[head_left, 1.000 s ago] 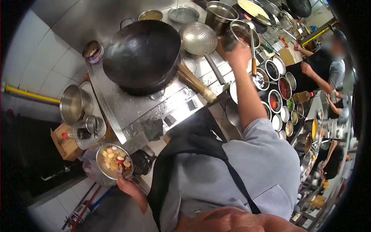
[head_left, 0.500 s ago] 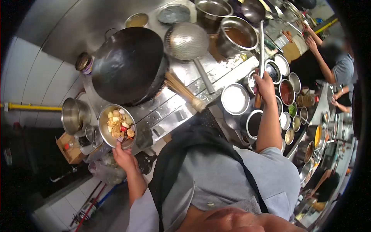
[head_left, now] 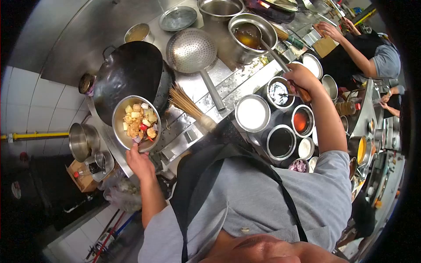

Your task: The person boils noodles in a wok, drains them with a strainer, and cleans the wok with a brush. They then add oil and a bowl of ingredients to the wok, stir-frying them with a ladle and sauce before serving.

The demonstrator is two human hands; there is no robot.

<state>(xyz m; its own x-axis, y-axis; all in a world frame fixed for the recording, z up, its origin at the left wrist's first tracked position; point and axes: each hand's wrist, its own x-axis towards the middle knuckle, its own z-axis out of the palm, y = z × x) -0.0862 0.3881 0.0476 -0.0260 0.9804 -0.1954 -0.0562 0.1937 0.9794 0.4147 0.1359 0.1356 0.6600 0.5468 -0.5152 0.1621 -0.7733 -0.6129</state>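
Observation:
My left hand (head_left: 141,164) grips the rim of a metal bowl (head_left: 119,133). In the bowl lie mixed food pieces (head_left: 139,119), pale chunks with browned, red and purplish bits. The bowl overlaps the near side of a dark wok (head_left: 131,72). My right hand (head_left: 302,78) is closed around the wooden grip of a long-handled ladle (head_left: 276,56). The ladle's head dips into a metal pot (head_left: 237,47) of brownish liquid. Between the wok and the pot lies a perforated strainer (head_left: 191,49), its handle pointing toward me. A bamboo brush (head_left: 186,101) rests beside the wok.
Below my right arm stand several seasoning containers, among them a white one (head_left: 253,113), a dark one (head_left: 281,142) and a red one (head_left: 301,121). A co-worker (head_left: 359,59) works at the upper right. Metal pots (head_left: 83,141) stand at the left.
The ladle's head has come down into the pot of brownish liquid, with my right hand shifting upward in view. The bowl in my left hand has moved up, overlapping the wok. The view has shifted.

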